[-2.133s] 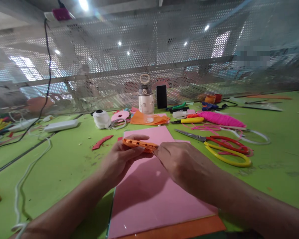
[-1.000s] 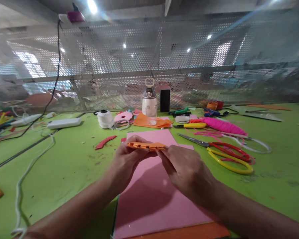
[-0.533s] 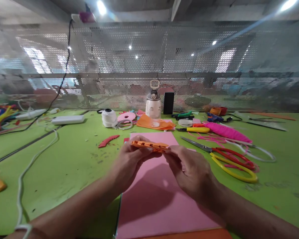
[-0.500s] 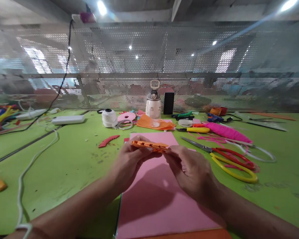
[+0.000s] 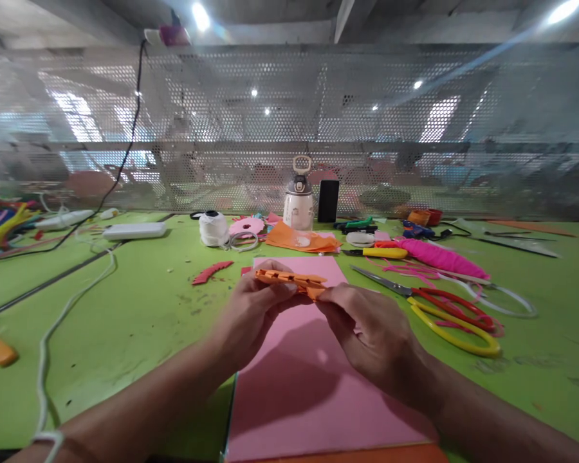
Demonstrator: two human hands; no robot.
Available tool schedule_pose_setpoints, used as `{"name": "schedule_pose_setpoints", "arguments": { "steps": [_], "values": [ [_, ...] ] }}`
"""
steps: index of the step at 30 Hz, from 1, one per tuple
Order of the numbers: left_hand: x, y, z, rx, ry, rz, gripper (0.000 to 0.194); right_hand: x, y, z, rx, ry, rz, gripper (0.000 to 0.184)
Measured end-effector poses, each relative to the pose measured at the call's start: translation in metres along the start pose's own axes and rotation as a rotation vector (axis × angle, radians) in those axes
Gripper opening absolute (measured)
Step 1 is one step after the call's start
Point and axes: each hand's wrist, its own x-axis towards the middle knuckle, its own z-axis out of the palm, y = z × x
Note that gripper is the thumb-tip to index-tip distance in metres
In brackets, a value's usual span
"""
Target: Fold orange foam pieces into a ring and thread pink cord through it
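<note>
Between my two hands is a folded orange paper strip (image 5: 289, 278), held up over a pink sheet (image 5: 289, 386). My left hand (image 5: 253, 305) is closed on the strip's left part, thumb along its near side. My right hand (image 5: 371, 321) pinches the right end between thumb and fingers. Layers of small folds show along the strip's edge; its underside is hidden by my fingers. A red notched paper strip (image 5: 212, 272) lies on the green table left of my hands. To the right rest large scissors (image 5: 415, 296) with one red and one yellow handle.
Behind my hands stand a white bottle (image 5: 298, 209), a black phone-like slab (image 5: 328, 200), a white thread spool (image 5: 213, 229) and orange paper (image 5: 302, 238). A yellow-handled cutter (image 5: 376, 253) and a bright pink yarn bundle (image 5: 439, 258) lie at right. A white cable (image 5: 43, 360) crosses the left side.
The right end of the orange strip has separated and bent slightly downward at my right fingers. My left hand keeps its hold. The whole view has shifted very slightly.
</note>
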Motion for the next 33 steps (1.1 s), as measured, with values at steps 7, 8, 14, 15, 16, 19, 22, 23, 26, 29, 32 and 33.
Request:
{"name": "schedule_pose_setpoints", "arguments": {
  "steps": [7, 8, 14, 15, 16, 19, 22, 23, 26, 29, 32, 33],
  "values": [
    [-0.0017, -0.0010, -0.0003, 0.026, -0.034, 0.019, 0.004, 0.0009, -0.0001, -0.0011, 0.105, -0.005, 0.158, 0.006],
    [-0.0015, -0.0014, -0.0004, 0.030, -0.039, 0.021, 0.005, 0.0006, 0.0001, -0.0011, 0.112, -0.017, 0.187, 0.007],
    [-0.0012, -0.0051, -0.0011, 0.026, -0.046, 0.011, 0.004, -0.0007, -0.0007, 0.0018, 0.141, -0.023, 0.268, 0.009],
    [-0.0013, -0.0055, -0.0013, 0.025, -0.047, 0.008, 0.004, -0.0008, -0.0013, 0.0027, 0.133, -0.017, 0.270, 0.009],
    [-0.0013, -0.0058, -0.0014, 0.023, -0.049, 0.009, 0.005, -0.0009, -0.0021, 0.0037, 0.119, -0.012, 0.268, 0.009],
    [-0.0008, -0.0059, -0.0022, 0.016, -0.052, 0.019, 0.005, -0.0018, -0.0044, 0.0059, 0.063, -0.001, 0.250, 0.012],
    [-0.0006, -0.0060, -0.0031, 0.016, -0.050, 0.029, 0.004, -0.0037, -0.0053, 0.0067, 0.036, 0.003, 0.224, 0.013],
    [-0.0007, -0.0061, -0.0033, 0.019, -0.051, 0.030, 0.003, -0.0042, -0.0051, 0.0067, 0.031, 0.004, 0.221, 0.012],
    [-0.0011, -0.0072, -0.0031, 0.036, -0.050, 0.040, 0.004, -0.0047, -0.0039, 0.0064, 0.010, 0.016, 0.212, 0.010],
    [-0.0015, -0.0084, -0.0017, 0.051, -0.040, 0.048, 0.003, -0.0031, -0.0031, 0.0067, -0.026, 0.049, 0.163, 0.010],
    [-0.0017, -0.0085, -0.0004, 0.043, -0.030, 0.046, 0.004, -0.0009, -0.0026, 0.0076, -0.052, 0.070, 0.089, 0.010],
    [-0.0017, -0.0080, -0.0002, 0.038, -0.030, 0.043, 0.003, -0.0005, -0.0023, 0.0078, -0.053, 0.067, 0.073, 0.010]
  ]
}}
